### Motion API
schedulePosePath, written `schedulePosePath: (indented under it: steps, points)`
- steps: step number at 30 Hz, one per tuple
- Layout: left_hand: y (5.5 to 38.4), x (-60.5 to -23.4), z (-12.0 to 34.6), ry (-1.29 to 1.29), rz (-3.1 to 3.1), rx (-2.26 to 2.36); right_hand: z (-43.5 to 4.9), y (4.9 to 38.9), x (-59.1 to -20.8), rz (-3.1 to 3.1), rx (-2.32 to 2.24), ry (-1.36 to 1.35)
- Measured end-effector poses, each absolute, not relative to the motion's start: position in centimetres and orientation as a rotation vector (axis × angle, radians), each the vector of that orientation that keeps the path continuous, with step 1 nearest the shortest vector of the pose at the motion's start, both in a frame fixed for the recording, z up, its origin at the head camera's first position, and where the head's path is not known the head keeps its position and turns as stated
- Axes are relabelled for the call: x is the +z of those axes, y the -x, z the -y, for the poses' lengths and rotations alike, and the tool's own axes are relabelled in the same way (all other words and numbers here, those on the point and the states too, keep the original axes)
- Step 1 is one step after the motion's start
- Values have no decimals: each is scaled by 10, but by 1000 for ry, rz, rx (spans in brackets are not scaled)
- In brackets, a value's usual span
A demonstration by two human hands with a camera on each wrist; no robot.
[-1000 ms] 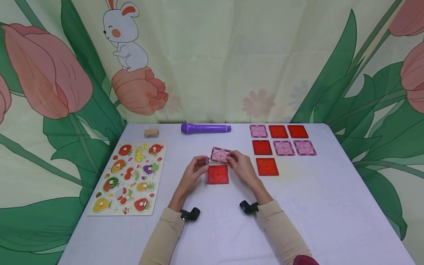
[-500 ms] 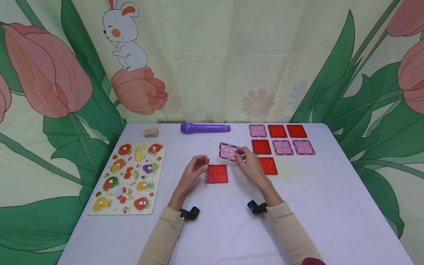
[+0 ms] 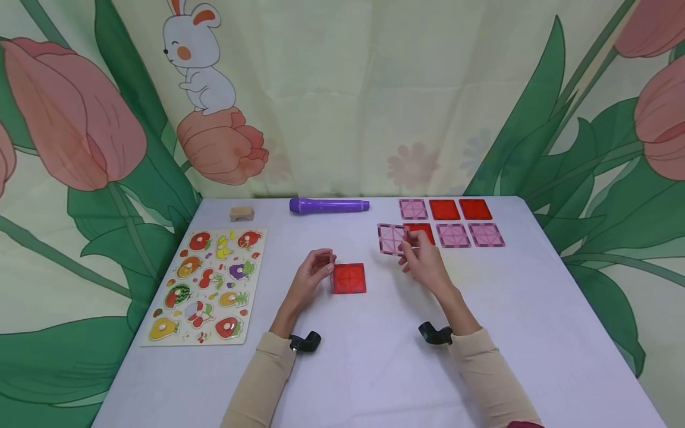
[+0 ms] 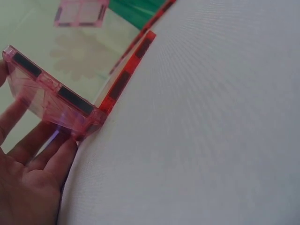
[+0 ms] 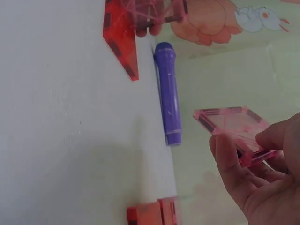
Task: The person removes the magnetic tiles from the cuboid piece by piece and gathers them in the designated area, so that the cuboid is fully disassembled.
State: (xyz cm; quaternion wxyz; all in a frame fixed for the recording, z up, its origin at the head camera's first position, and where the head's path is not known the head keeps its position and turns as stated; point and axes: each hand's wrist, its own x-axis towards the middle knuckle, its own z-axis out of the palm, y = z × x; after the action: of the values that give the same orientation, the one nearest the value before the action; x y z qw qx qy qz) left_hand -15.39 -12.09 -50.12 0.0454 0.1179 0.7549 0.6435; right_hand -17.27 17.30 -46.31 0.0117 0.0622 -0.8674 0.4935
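Note:
My left hand holds a pink magnetic tile upright at the left edge of a red magnetic tile lying flat on the table. The two tiles meet at an edge in the left wrist view. Over the table to the right, my right hand pinches another pink magnetic tile between thumb and fingers. That tile is raised and tilted, and partly covers a red tile behind it. In the right wrist view, the thumb and fingers grip one corner of the raised tile.
Several flat pink and red tiles stand in rows at the back right. A purple toy microphone lies along the back edge, with a small wooden block left of it. A fruit puzzle board occupies the left side.
My right hand has moved right, carrying its pink tile away from the flat red tile, and now hides a red tile on the right. The left hand stays in place.

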Motion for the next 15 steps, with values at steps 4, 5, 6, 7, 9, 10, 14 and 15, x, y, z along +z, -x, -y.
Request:
schedulePosePath:
  steps: [4, 5, 6, 7, 9, 10, 14, 15]
  points:
    - [154, -501, 122, -361, -2310, 1956, -186, 170, -461, 2714, 1457, -125]
    - [153, -501, 122, -367, -2315, 1955, -189, 169, -461, 2713, 1429, -105]
    - [153, -501, 122, -374, -2318, 1954, -193, 168, -462, 2707, 1408, -87]
    - [153, -500, 122, -380, -2318, 1958, -196, 167, -463, 2700, 1390, -71]
    - [153, -499, 121, -393, -2318, 1963, -204, 165, -466, 2674, 1355, -53]
    - [152, -498, 121, -397, -2319, 1963, -207, 163, -467, 2655, 1356, -44]
    - [151, -497, 121, -392, -2326, 1955, -220, 159, -470, 2589, 1335, 3]
    - [151, -497, 121, -389, -2330, 1951, -224, 159, -473, 2567, 1332, 26]
